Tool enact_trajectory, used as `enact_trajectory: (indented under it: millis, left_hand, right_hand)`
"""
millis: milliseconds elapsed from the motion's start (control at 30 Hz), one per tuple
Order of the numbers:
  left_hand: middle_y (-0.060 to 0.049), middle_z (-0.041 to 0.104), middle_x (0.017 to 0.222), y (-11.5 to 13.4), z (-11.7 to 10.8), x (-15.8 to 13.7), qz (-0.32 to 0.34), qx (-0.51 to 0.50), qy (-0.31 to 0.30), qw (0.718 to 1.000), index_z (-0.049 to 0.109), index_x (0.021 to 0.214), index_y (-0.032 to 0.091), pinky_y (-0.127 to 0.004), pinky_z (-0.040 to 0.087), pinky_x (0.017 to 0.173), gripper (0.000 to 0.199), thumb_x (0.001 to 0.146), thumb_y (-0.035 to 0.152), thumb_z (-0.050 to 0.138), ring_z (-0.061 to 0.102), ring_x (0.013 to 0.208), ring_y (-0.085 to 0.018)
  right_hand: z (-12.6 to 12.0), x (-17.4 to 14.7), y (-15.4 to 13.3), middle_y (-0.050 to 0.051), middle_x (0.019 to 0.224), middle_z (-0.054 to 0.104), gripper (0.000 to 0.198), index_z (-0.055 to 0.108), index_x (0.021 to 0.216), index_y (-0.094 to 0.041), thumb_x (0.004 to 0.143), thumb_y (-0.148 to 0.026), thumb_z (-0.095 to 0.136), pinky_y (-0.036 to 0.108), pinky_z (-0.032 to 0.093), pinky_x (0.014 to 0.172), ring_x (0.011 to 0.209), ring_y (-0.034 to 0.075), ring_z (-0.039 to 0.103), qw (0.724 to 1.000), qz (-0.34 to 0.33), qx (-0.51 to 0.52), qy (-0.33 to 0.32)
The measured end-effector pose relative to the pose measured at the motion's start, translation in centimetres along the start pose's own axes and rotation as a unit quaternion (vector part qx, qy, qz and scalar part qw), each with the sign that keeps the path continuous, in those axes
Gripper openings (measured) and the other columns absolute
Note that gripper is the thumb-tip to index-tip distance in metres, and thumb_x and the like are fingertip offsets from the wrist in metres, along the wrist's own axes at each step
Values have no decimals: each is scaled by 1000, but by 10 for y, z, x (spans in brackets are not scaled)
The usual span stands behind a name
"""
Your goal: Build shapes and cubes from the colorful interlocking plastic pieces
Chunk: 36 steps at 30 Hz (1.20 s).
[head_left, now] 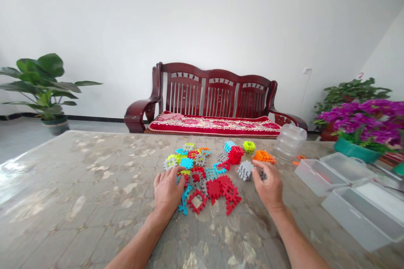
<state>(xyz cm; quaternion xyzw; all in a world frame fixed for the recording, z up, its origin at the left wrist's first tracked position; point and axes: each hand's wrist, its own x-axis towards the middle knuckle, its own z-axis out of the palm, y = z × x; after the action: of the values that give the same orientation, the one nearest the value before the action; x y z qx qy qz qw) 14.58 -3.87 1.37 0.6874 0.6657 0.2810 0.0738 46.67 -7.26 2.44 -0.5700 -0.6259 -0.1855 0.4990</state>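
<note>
- The loose notched pieces (198, 171) lie in a spread-out pile at the middle of the table (104, 201), straight ahead of you, probably kept there so both hands reach them.
- Your two hands are well apart, one on each side of the pile.
- Your left hand (169, 187) lies palm down at the pile's left edge, beside a blue piece (187, 163); its fingertips are hidden, so I cannot tell whether they grip anything.
- Your right hand (268, 185) curls in beside the grey block (245, 170), with a dark grey piece (261, 175) by its fingers; I cannot tell if it is pinched.
- The red block (235, 155), blue block (229, 146), green block (249, 147) and orange block (264, 156) sit beyond, seemingly grouped apart from the flat pieces.
- To your right, see-through boxes (347, 222) stand near the table's edge, perhaps to leave your arms room.
- Past the table is a wooden bench (217, 75) with a red cover (217, 125).
</note>
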Motion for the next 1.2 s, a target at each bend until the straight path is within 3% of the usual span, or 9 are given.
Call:
enact_trajectory:
  millis: [133,300,433,533,767,867,1033,1200]
  left_hand:
    - [-5,71,120,0,1,0,-6,11,-9,1000,66,113,28,-44,32,108,29,90,29,48,59,118,-24]
    - [-3,71,116,-1,5,0,-1,28,-16,999,69,105,30,-42,34,103,24,90,32,50,60,112,-24]
    - [-2,72,113,-2,6,0,9,35,-11,999,69,104,31,-40,34,101,24,91,33,49,60,109,-23]
    - [-2,71,114,-2,6,-1,9,32,-11,999,69,104,30,-39,34,101,24,91,32,49,60,110,-23]
    - [-3,71,114,1,2,-1,9,31,-20,999,68,106,29,-39,35,100,25,92,32,48,60,109,-23]
    - [-3,71,114,2,1,-1,6,23,-25,999,68,105,29,-39,34,102,24,92,31,48,59,111,-22]
    - [-3,70,114,2,1,-1,9,22,-32,999,68,106,29,-40,33,103,25,92,30,47,59,112,-22]
    - [-2,70,115,1,3,0,10,22,-31,999,68,106,29,-40,33,104,25,92,31,47,59,112,-22]
  right_hand:
    - [19,-12,-52,6,99,72,19,69,104,-23,88,-24,57,37,50,90,95,21,65,987,-23,101,-123]
    - [39,-8,-98,6,121,69,39,66,119,-24,80,-22,66,43,44,102,114,25,58,952,-32,95,-289]
    - [58,-3,-116,6,132,63,52,62,128,-24,77,-29,73,41,38,108,123,25,52,927,-66,87,-358]
    - [69,-3,-122,6,127,66,46,65,124,-23,79,-31,72,40,40,106,121,26,54,913,-79,75,-392]
    - [76,-4,-126,5,108,73,24,71,110,-26,90,-23,58,37,44,96,107,25,62,920,-83,51,-380]
    - [79,-2,-118,6,101,75,22,73,100,-26,92,-24,52,35,47,90,101,24,64,940,-13,51,-338]
    - [83,3,-87,4,97,76,30,71,110,-25,88,-26,52,32,51,80,90,22,70,943,145,59,-295]
    - [86,3,-63,7,102,75,39,69,117,-21,80,-21,56,33,52,83,90,22,70,937,172,63,-298]
